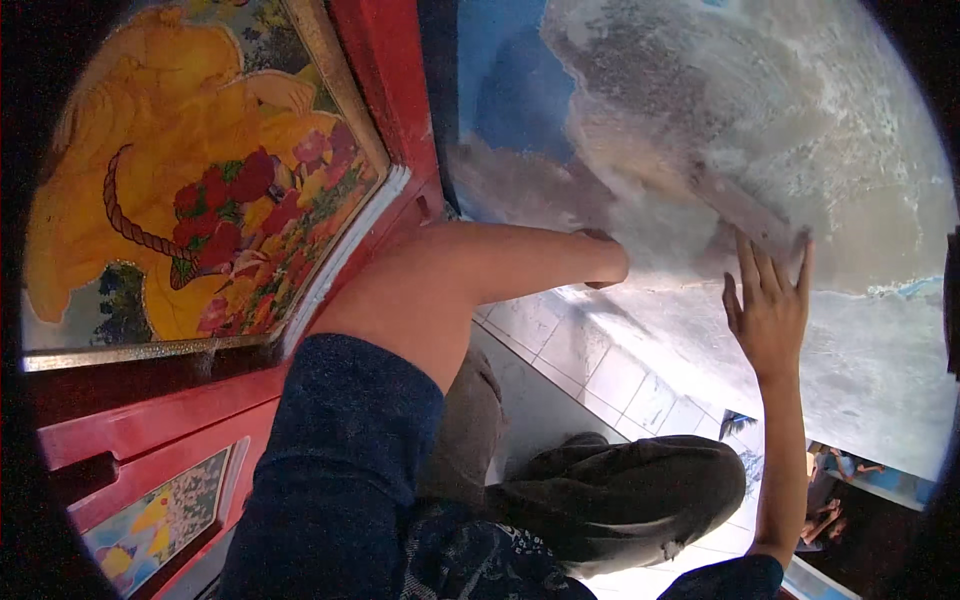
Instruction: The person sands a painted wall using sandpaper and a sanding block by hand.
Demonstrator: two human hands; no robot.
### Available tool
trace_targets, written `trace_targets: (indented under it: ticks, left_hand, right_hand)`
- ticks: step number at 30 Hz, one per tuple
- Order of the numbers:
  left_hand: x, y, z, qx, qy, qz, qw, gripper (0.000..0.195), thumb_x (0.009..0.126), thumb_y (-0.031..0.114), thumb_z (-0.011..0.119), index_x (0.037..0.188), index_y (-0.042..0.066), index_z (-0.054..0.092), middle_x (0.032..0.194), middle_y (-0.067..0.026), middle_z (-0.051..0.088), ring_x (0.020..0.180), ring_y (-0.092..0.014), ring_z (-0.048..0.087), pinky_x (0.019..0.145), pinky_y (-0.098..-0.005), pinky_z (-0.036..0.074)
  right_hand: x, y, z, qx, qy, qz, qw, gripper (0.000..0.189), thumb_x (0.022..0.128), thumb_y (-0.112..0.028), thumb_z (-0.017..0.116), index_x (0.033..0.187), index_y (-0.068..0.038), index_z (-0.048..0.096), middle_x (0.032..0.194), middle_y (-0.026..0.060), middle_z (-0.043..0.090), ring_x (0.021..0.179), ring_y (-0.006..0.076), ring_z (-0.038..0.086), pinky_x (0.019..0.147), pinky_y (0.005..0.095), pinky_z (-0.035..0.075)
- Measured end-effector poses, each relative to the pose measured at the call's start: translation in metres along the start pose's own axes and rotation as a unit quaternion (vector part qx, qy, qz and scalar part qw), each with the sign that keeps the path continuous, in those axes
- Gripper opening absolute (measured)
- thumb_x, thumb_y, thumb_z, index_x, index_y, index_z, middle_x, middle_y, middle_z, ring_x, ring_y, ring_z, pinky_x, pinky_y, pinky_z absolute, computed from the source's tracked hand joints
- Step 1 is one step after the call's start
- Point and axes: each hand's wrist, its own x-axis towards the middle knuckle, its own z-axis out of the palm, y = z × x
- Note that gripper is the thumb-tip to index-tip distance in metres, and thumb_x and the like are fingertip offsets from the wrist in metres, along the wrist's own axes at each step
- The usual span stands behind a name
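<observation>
My right hand [769, 307] reaches up against a patchy plastered wall [847, 225], its fingers spread. Its fingertips meet the lower end of a long, flat greyish-brown strip [739, 202], which slants across the plaster and is blurred; its exact kind is unclear. The thumb stands apart at the side. From a rolled dark blue sleeve, my left arm stretches across to the wall. My left hand [604, 259] looks curled there, near the plaster's lower part, and its fingers are mostly hidden. Whether it holds anything cannot be told.
Red wooden furniture [397, 90] with a framed picture [217, 202] stands close on the left, beside my arm. Blue paint [510, 82] shows on the upper wall. Below are white floor tiles [600, 367] and my bent knee [660, 487]. Other people [829, 517] appear at lower right.
</observation>
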Motion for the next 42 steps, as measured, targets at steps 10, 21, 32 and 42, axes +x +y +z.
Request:
trace_targets:
  ticks: [10, 21, 32, 42]
  left_hand:
    - [-0.006, 0.010, 0.010, -0.002, -0.025, 0.027, 0.999, 0.037, 0.071, 0.017, 0.060, 0.106, 0.006, 0.063, 0.105, -0.0114, 0.063, 0.094, -0.028, 0.060, 0.075, -0.0420, 0.048]
    - [-0.024, 0.031, 0.020, 0.007, -0.088, 0.029, 0.996, 0.037, 0.070, 0.016, 0.060, 0.105, 0.005, 0.063, 0.104, -0.0118, 0.063, 0.093, -0.028, 0.061, 0.075, -0.0415, 0.048]
    - [-0.080, -0.004, 0.049, 0.049, -0.314, -0.025, 0.948, 0.037, 0.070, 0.015, 0.059, 0.106, 0.004, 0.063, 0.103, -0.0130, 0.063, 0.093, -0.030, 0.060, 0.075, -0.0412, 0.048]
    - [-0.065, -0.011, 0.072, -0.211, -0.197, 0.032, 0.957, 0.075, 0.070, 0.037, 0.071, 0.130, 0.008, 0.037, 0.122, -0.0138, 0.051, 0.110, -0.032, 0.051, 0.086, -0.0428, 0.044]
  right_hand:
    - [0.092, -0.033, 0.002, 0.087, 0.149, -0.074, 0.982, 0.035, 0.073, -0.011, 0.055, 0.107, -0.010, 0.063, 0.098, 0.0005, 0.064, 0.100, 0.0152, 0.057, 0.110, 0.0446, 0.024]
    - [0.061, -0.053, 0.031, 0.136, 0.241, -0.142, 0.950, 0.021, 0.069, -0.011, 0.058, 0.089, -0.010, 0.064, 0.087, 0.0018, 0.062, 0.088, 0.0177, 0.061, 0.105, 0.0429, 0.033]
    - [-0.060, -0.092, 0.149, 0.629, -0.326, 0.137, 0.693, 0.023, 0.077, 0.000, 0.058, 0.100, -0.003, 0.062, 0.088, 0.0143, 0.066, 0.078, 0.0201, 0.064, 0.068, 0.0327, 0.051]
    - [-0.067, -0.090, 0.196, 0.577, -0.360, -0.129, 0.722, 0.031, 0.073, 0.000, 0.060, 0.103, -0.006, 0.066, 0.087, 0.0086, 0.068, 0.076, 0.0182, 0.061, 0.070, 0.0315, 0.049]
